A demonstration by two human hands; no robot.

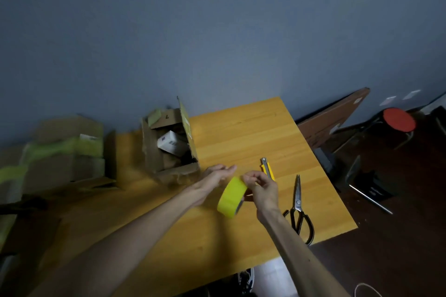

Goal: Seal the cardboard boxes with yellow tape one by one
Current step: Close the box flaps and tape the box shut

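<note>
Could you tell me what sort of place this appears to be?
Likely a makeshift packing spot: an open cardboard box and scissors on a wooden table, with taped boxes stacked alongside.

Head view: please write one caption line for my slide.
Right hand pinches a round yellow tape roll beside the open left hand, near an unsealed brown cardboard box.

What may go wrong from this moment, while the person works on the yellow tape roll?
1. The left hand lies open beside the tape roll, and only the right hand pinches it, so the roll may slip.
2. The knife lies just beyond the right hand. I cannot tell whether its blade is out, so a careless reach may cut.
3. The box stands with flaps up. Taping before folding them may seal badly.
</note>
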